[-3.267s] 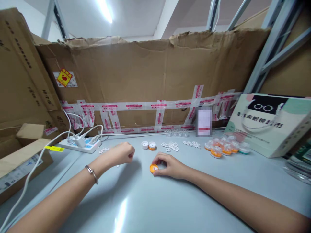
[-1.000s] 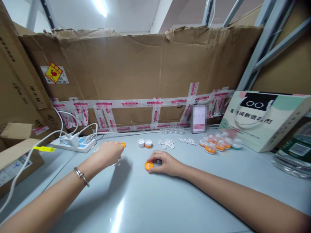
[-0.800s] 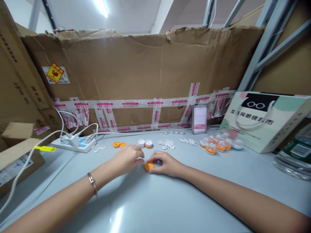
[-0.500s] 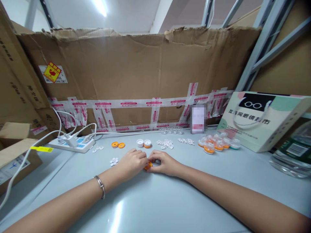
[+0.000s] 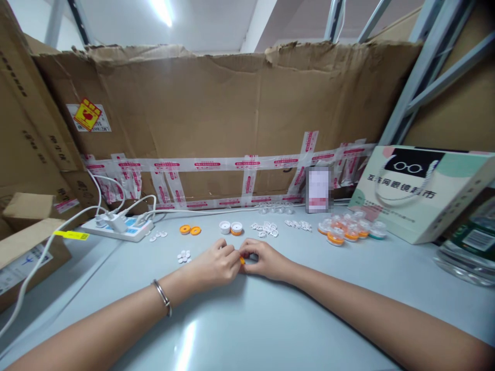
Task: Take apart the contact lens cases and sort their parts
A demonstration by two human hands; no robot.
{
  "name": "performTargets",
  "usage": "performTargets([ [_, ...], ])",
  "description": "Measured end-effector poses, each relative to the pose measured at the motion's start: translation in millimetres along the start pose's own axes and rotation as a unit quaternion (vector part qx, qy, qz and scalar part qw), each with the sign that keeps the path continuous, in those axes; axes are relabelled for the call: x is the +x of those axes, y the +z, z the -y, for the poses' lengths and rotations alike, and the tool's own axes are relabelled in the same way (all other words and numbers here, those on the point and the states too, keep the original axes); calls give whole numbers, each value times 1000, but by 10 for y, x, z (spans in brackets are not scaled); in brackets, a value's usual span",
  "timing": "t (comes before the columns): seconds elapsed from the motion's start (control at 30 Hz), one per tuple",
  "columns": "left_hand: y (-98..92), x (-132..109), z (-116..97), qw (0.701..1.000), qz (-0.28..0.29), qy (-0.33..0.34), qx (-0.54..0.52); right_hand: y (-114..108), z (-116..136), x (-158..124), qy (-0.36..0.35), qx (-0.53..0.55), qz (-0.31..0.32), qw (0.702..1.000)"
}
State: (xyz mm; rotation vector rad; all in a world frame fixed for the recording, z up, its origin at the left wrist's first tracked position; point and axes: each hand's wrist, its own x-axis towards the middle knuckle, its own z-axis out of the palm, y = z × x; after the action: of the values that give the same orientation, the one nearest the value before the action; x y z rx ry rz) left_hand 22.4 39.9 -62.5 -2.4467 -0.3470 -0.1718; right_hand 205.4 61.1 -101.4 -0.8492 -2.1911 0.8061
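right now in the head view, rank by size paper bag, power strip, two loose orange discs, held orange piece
1. Paper bag
2. Power strip
3. Orange discs, which look alike
Unranked: held orange piece, too hidden to judge

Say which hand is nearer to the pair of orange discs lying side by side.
Left. The left hand is below and right of the orange discs in the picture; the right hand is farther right, past the left hand.
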Motion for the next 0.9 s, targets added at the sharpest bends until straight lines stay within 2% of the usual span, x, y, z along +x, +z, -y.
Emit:
performTargets([
  [0.13, -25, 19, 15, 1000, 14, 9, 10, 10, -7, 4, -3, 1, -7, 1000],
  [0.23, 23, 20, 31, 999, 22, -17, -28, 8, 4, 4, -3, 6, -5, 1000],
  [0.37, 133, 22, 17, 986, 37, -114, -118, -5, 34, 1, 3, -1, -1, 1000],
  [0.47, 96, 39, 66, 960, 69, -189, -194, -13, 46, -4, 14, 2, 6, 1000],
  [0.6, -172, -35, 361, 915, 169, -284, -233, -23, 57, -13, 33, 9, 11, 999],
  [0.67, -314, -153, 568, 878, 263, -333, -223, -30, 67, -18, 43, 4, 13, 999],
  [0.73, -405, -303, 755, 847, 348, -342, -211, -37, 74, -21, 45, 0, 16, 999],
  [0.8, -430, -447, 890, 820, 409, -353, -188, -40, 76, -22, 42, -1, 19, 999],
  [0.9, -382, -587, 984, 793, 454, -369, -169, -38, 73, -20, 34, -6, 15, 999],
])
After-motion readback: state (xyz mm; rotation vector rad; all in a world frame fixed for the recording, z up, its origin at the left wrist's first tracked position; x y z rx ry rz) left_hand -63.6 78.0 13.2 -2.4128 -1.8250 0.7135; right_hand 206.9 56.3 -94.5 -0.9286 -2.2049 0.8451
